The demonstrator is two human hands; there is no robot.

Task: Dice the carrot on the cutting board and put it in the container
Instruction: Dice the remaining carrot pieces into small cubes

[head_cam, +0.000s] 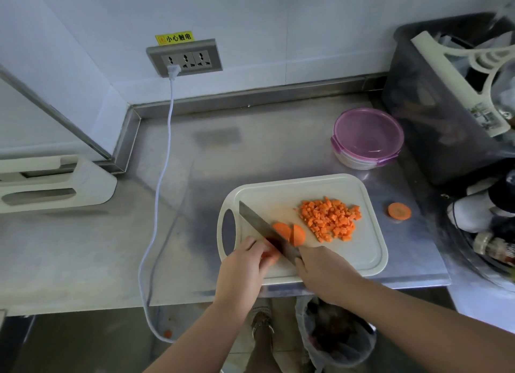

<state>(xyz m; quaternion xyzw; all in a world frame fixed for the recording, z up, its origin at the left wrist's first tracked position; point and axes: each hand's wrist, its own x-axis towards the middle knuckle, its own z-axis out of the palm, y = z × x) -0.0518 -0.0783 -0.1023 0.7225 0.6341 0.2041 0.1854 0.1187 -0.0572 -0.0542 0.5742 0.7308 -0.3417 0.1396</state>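
Now left hand (243, 265) curled, gripping carrot (269, 255) on cutting board (348, 250); right hand (320, 272) grips knife (256, 222), blade slanted.

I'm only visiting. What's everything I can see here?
counter: one, steel, along the wall
cutting board: one, cream, counter's front edge
diced carrot: one pile, orange, board's right half
carrot slices: two, orange, beside the blade
carrot piece: one, orange, held at board's left
carrot round: one, orange, right of board
knife: one, steel, across the board
container: one, purple, behind the board
wall socket: one, grey, back wall
dark bin: one, far right
left hand: holds carrot piece
right hand: grips knife
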